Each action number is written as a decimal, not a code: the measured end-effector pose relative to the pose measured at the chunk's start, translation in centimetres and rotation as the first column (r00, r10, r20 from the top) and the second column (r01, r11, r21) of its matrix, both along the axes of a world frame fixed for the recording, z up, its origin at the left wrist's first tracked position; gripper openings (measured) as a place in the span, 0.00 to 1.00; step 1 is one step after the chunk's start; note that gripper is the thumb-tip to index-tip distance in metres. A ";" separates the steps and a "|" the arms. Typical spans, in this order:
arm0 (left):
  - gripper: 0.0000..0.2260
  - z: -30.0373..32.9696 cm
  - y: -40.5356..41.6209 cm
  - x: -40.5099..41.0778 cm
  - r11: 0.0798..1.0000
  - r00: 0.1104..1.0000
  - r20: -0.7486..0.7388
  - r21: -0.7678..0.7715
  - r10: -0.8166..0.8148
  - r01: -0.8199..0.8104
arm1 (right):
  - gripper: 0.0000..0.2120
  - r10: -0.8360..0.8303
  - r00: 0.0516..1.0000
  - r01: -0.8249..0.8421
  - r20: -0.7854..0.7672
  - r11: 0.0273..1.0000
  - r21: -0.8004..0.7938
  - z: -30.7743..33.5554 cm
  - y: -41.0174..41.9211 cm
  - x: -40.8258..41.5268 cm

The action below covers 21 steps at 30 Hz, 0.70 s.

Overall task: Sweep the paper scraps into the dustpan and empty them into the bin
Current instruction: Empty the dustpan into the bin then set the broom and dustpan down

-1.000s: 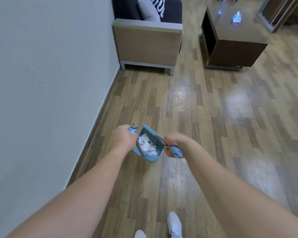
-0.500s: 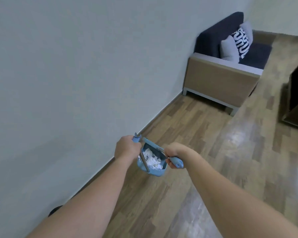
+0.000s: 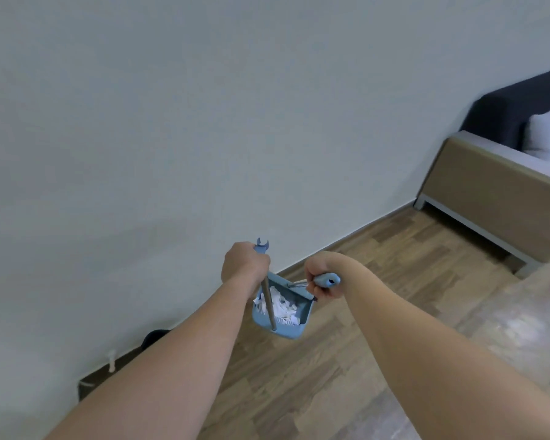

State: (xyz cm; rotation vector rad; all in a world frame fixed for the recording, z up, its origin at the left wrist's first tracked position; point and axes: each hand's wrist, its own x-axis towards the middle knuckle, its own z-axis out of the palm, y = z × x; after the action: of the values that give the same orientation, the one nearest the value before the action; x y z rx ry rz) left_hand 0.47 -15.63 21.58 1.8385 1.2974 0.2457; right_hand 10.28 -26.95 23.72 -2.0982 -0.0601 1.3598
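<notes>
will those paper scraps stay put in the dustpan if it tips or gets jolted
Probably not. The paper scraps look thin, light and loosely heaped, so they would likely flutter out. The dustpan hangs off the floor with its mouth open, so a tilt may spill them.

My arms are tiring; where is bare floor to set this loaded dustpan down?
Free: the wood floor between the wall's skirting and the sofa, and the stretch right of the dustpan. Crowded: low by the wall, a dark object and a white fitting behind the left forearm.
</notes>
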 end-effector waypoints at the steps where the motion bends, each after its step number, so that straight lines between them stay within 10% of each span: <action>1: 0.07 0.1 0.2 -0.1 1.000 1.000 0.005 -0.007 0.014 -0.014 | 0.08 0.009 1.000 -0.009 0.007 1.000 -0.001 0.2 0.3 -0.1; 21: 0.11 -0.8 3.6 -4.2 0.960 0.962 0.012 -0.057 0.274 -0.273 | 0.09 0.239 0.971 -0.240 0.021 0.969 0.062 -0.8 7.6 -0.5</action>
State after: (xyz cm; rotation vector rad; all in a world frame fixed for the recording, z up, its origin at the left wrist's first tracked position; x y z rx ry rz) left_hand -3.72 -12.03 20.81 1.6041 1.5288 0.3718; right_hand 9.75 -19.37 22.94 -2.0977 -0.3692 1.4622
